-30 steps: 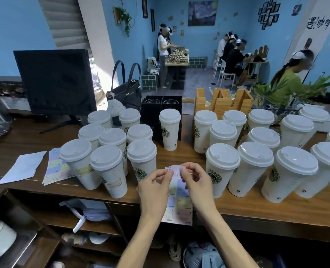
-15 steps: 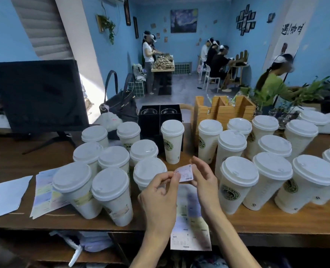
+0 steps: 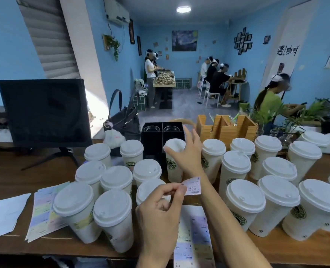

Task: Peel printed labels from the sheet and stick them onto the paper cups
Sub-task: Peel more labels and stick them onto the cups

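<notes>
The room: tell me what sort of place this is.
Probably a café counter: rows of lidded paper cups on a wooden counter, a printed order label pinched in the left hand, people seated at tables behind.

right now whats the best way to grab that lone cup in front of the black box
Take the lone cup by its upper wall just under the lid, coming from above and the right, as the right hand is placed. It stands upright with neighbours close on both sides, and the left hand is busy pinching the label.

The label pinched between the fingers is showing white with black print and a barcode. The cups beside them are showing white with green round logos. The sheet below is showing pastel blocks.
</notes>
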The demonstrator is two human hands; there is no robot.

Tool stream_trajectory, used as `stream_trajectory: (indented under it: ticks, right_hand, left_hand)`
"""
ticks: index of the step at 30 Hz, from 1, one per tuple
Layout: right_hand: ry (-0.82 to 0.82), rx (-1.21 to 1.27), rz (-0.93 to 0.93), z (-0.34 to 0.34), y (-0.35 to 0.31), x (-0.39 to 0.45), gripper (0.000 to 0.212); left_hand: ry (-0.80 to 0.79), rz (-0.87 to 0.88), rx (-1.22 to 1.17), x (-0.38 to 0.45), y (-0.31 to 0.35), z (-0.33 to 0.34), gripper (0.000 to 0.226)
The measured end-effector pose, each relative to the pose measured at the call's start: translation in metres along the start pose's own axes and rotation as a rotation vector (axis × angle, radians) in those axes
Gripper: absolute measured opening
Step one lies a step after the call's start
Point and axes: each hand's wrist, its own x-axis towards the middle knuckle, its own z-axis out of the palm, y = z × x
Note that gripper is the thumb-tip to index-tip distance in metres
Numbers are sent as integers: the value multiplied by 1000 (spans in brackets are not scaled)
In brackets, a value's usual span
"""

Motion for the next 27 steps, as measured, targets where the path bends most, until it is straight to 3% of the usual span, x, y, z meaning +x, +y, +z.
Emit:
stream_trajectory:
  ticks: [5,8,15,20,27]
  right_hand:
    - [-135,-119,58,27,26,11,108]
    - [-90,-65,32,37,41,11,96]
    - [0,-32,22,37,47,4,81]
    - [113,146,-78,2,8,0,83]
    - [-14,347,-175,-74,-68,1,71]
  left_hand:
    - [38,-14,-2,13,5,-11,6]
    - [50,-12,16,16,2,-15,18]
    - [48,-46,-26,18,3,-19,25]
    - [63,-23,-39,23,7,-22,13]
    - [44,64,-108,44,32,-15,5]
